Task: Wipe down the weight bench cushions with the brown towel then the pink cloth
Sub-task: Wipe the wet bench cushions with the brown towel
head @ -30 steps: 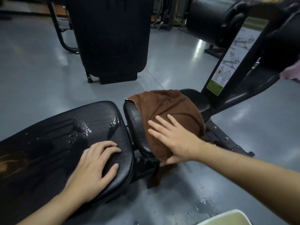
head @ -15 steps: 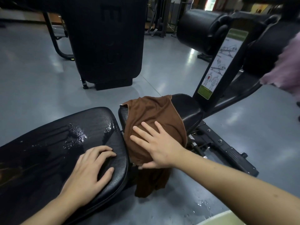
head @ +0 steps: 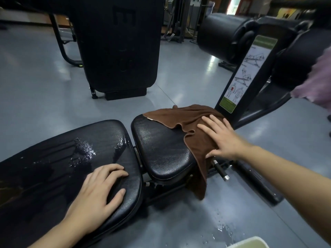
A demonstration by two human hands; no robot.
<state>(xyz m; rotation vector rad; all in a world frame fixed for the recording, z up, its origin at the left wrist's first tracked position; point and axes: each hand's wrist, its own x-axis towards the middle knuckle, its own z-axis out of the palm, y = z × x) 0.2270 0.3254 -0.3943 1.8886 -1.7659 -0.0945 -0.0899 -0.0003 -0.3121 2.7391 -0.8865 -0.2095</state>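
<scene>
A glossy grey floor (head: 35,83) was seen across the room, with pale light reflected in streaks and a scatter of water drops (head: 223,230) near the lower right. The brown towel (head: 193,126) was spread over the far and right side of the small seat cushion (head: 161,149), one end hanging down past the cushion's edge toward the floor. It was pressed flat by the right hand (head: 222,140), whose fingers were held straight and spread rather than curled. The left hand (head: 100,194) was rested on the end of the long back cushion (head: 53,167), its fingers bent loosely over the pad's rim, nothing being gripped. Beads and smears of water (head: 82,149) were visible on that textured black pad. A blurred pink cloth (head: 318,83) was seen at the right edge, draped near a padded roller (head: 223,36). An upright post carried an exercise instruction label (head: 249,72). A dark machine housing (head: 118,47) stood behind on the floor, and a pale container rim (head: 250,242) was caught at the bottom edge.
</scene>
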